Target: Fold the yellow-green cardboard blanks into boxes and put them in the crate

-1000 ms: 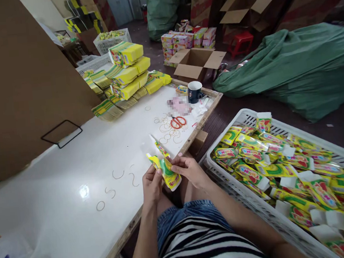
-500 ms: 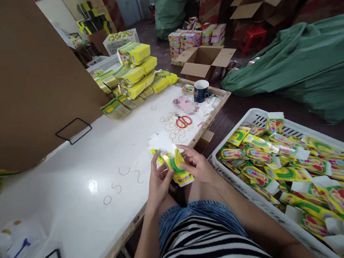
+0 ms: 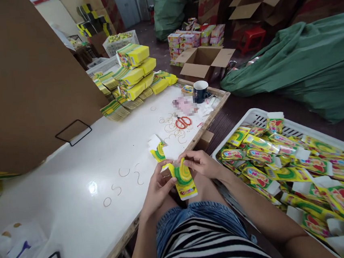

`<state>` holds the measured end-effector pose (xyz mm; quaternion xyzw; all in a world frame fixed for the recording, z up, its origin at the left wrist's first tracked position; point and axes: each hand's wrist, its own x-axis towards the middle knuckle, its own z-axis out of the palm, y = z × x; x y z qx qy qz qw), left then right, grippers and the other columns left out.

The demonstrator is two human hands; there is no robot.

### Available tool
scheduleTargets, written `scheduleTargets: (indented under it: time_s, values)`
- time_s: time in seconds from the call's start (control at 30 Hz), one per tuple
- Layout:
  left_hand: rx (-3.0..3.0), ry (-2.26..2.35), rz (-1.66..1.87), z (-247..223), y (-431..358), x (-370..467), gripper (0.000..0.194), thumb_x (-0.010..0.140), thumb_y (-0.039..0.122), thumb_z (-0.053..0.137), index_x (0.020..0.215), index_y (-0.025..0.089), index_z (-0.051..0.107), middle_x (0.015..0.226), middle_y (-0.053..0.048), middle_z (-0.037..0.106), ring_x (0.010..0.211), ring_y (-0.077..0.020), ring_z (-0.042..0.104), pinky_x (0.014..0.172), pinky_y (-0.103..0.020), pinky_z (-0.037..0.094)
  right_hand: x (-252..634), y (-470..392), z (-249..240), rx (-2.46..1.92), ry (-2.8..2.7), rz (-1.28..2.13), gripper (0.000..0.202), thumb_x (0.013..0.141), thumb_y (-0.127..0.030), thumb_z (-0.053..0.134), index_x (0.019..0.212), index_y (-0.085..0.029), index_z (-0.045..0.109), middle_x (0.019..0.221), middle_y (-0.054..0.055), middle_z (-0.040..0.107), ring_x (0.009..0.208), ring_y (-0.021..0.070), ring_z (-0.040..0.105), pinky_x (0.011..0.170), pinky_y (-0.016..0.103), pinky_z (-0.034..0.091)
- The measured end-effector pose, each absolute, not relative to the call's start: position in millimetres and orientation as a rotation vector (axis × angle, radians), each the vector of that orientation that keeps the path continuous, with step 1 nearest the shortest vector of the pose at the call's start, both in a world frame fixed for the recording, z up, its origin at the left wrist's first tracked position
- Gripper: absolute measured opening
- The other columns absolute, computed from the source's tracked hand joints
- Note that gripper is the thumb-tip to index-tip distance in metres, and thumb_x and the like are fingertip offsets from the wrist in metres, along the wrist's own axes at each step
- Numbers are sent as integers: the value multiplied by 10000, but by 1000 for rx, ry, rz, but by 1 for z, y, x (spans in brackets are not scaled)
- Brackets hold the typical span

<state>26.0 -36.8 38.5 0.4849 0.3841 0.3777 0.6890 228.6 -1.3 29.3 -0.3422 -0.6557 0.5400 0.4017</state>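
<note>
A yellow and green printed carton [image 3: 183, 178] is between my two hands, above my lap at the table's edge. My left hand [image 3: 161, 181] grips its left side, thumb on the printed face. At its upper right, my right hand [image 3: 200, 163] pinches the top edge. Another yellow and green carton piece [image 3: 158, 151] with white flaps lies on the white table [image 3: 86, 218], just beyond my left hand. To my right stands a white plastic basket [image 3: 251, 115] full of similar printed cartons [image 3: 255, 175], many with white ends showing.
Red-handled scissors [image 3: 183, 122] lie among loose rubber bands [image 3: 172, 132]. Behind them is a dark mug [image 3: 200, 93]. Stacked yellow cartons [image 3: 136, 73] stand at the table's far side. An open cardboard box [image 3: 204, 63] and a green sack [image 3: 305, 63] are beyond the table.
The held carton has come lower and towards me, away from the piece on the table, which now shows separately. My right hand has moved to the carton's top edge.
</note>
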Motion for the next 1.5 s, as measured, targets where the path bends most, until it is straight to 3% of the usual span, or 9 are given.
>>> scheduleTargets:
  time_s: [0.1, 0.17, 0.3, 0.5, 0.77, 1.1, 1.33, 1.4, 1.5]
  values:
    - [1033, 855, 864, 36, -37, 30, 695, 825, 278, 700, 1363, 295, 259, 1043, -69, 701, 809, -190, 697, 657, -259, 530, 227, 0, 23, -897, -1695, 1211, 236, 928, -330, 522, 842, -168, 671, 830, 54, 658, 807, 178, 603, 750, 295, 468]
    - [1001, 854, 868, 34, -37, 32, 807, 812, 275, 712, 1411, 302, 173, 1055, -77, 698, 849, -208, 702, 686, -281, 541, 225, 1, 16, -921, -1627, 1206, 176, 914, -316, 538, 904, -181, 651, 846, 47, 653, 809, 177, 611, 750, 296, 475]
    - [1059, 931, 865, 30, -34, 33, 625, 811, 291, 701, 1328, 245, 353, 1096, -96, 681, 890, -213, 699, 727, -291, 554, 227, 5, 10, -1015, -1358, 1187, 273, 898, -371, 561, 1113, -203, 568, 895, 35, 641, 768, 160, 609, 734, 287, 485]
    - [1191, 1046, 875, 28, -34, 41, 458, 854, 274, 630, 1268, 236, 437, 1149, -98, 662, 906, -209, 693, 652, -243, 533, 235, 10, 21, -1006, -1635, 1521, 283, 838, -315, 613, 1089, -184, 595, 683, -26, 591, 625, 141, 552, 607, 245, 427]
    - [1079, 999, 898, 31, -35, 44, 528, 824, 299, 670, 1286, 221, 427, 1114, -112, 675, 922, -222, 692, 695, -268, 535, 222, 6, 38, -1479, -2065, 1005, 323, 809, -155, 635, 1117, -184, 542, 631, -56, 506, 551, 124, 489, 563, 221, 302]
    - [1057, 1044, 955, 31, -30, 44, 543, 791, 292, 711, 1270, 215, 467, 1106, -106, 692, 910, -217, 704, 787, -316, 556, 226, 4, 25, -1348, -1950, 1042, 340, 818, -139, 608, 1150, -189, 560, 672, -31, 590, 612, 149, 558, 608, 236, 384]
    - [1114, 921, 907, 22, -27, 61, 493, 796, 281, 711, 1233, 217, 493, 1178, -127, 679, 1004, -249, 694, 876, -385, 555, 245, -17, 9, -1151, -1599, 1093, 215, 900, -258, 553, 1090, -192, 629, 923, 39, 678, 757, 162, 629, 663, 257, 484]
    - [1188, 914, 930, 15, -23, 70, 498, 825, 291, 680, 1271, 230, 468, 1266, -134, 635, 1141, -253, 636, 997, -419, 495, 267, -20, 9, -1228, -1556, 918, 204, 910, -280, 541, 1073, -200, 634, 913, 38, 677, 775, 170, 625, 689, 272, 494]
    - [1356, 997, 983, 6, -14, 69, 530, 855, 321, 635, 1336, 249, 423, 1328, -122, 590, 1256, -247, 554, 1096, -450, 404, 324, -20, 13, -1526, -1376, 246, 160, 898, -256, 521, 978, -210, 651, 954, 62, 659, 894, 213, 599, 824, 349, 483]
